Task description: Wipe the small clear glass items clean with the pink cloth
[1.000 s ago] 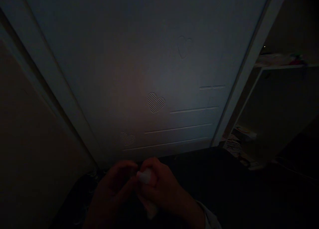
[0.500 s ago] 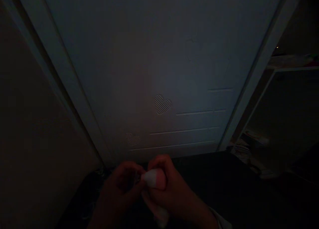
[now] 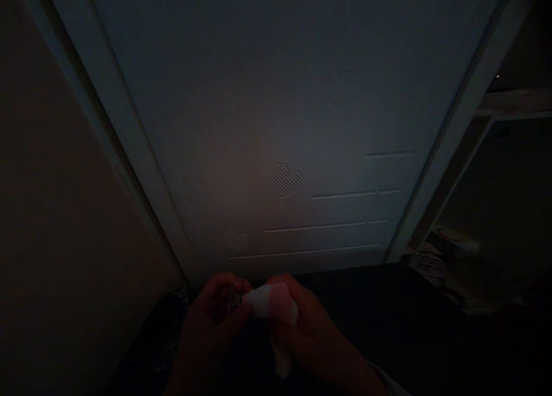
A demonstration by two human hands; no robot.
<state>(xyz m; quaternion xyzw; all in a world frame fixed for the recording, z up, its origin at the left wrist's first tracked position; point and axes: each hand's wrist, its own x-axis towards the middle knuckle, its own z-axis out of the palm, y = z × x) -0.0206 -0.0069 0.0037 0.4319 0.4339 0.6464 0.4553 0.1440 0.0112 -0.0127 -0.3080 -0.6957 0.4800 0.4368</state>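
Note:
The scene is very dark. Low in the view, my right hand point(image 3: 308, 321) is closed around a soft-looking pink and white thing point(image 3: 261, 301), whose exact kind I cannot make out. Its white part narrows towards the left, and a pale tail point(image 3: 282, 361) hangs below my fingers. My left hand point(image 3: 215, 315), curled, pinches at the narrow end with thumb and fingers. A small clear or shiny piece point(image 3: 234, 298) sits inside the curl of the left fingers, too dim to name.
Ahead stands a pale door point(image 3: 241, 126) with engraved hearts and lines. To the left is a plain wall point(image 3: 64, 212). On the right, a shelf unit point(image 3: 483, 131) holds dim items, with papers or packets point(image 3: 452, 241) low down. The floor point(image 3: 345, 292) is dark.
The view has shifted slightly, moving the door rightwards in the picture. My right hand has turned a little, showing more of the pink part. Both hands keep their hold.

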